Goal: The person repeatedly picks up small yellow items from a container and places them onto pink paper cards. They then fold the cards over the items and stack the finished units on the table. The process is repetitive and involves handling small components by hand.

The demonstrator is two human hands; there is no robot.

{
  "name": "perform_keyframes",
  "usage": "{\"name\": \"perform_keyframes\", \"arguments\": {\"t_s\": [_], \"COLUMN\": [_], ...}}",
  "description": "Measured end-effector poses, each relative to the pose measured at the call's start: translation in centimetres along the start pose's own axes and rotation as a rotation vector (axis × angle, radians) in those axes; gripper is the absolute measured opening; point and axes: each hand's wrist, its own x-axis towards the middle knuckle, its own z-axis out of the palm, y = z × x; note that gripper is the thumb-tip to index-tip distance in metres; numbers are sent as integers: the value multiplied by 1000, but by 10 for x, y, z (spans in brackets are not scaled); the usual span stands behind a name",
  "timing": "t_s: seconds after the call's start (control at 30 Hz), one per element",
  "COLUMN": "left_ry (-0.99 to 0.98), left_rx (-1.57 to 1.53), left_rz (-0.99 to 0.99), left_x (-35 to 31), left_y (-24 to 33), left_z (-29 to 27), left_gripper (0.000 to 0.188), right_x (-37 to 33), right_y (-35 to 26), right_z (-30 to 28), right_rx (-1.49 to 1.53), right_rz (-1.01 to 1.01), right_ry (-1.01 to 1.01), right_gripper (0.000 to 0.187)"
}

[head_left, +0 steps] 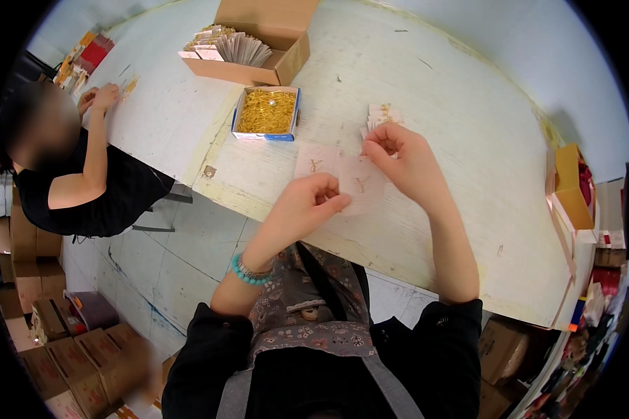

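Just inside the worktop (pixel 468 216)'s near edge, my left hand (pixel 304 202) and right hand (pixel 407 160) seem to pinch a pale pink card (pixel 358 199) already bearing its gold bow (pixel 360 184), finished-looking cards (pixel 243 50) filling much of the carton (pixel 234 72) toward the far edge, plenty of gold ties (pixel 265 112) left.

A head-worn, wide fisheye view looks down and forward over the worktop (pixel 503 160), with the left hand (pixel 304 204) and right hand (pixel 403 159) near its centre. The apron (pixel 314 339) lies close below; the worktop's far edge curves near the top.
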Motion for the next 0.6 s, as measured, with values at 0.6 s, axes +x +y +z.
{"name": "perform_keyframes", "arguments": {"t_s": [0.6], "left_ry": [349], "left_rx": [914], "left_rz": [-45], "left_x": [87], "left_y": [-30], "left_z": [-102], "left_gripper": [14], "right_x": [25], "right_y": [47], "right_z": [-18], "right_rx": [-695], "right_rz": [-283], "right_ry": [385], "right_gripper": [6]}}
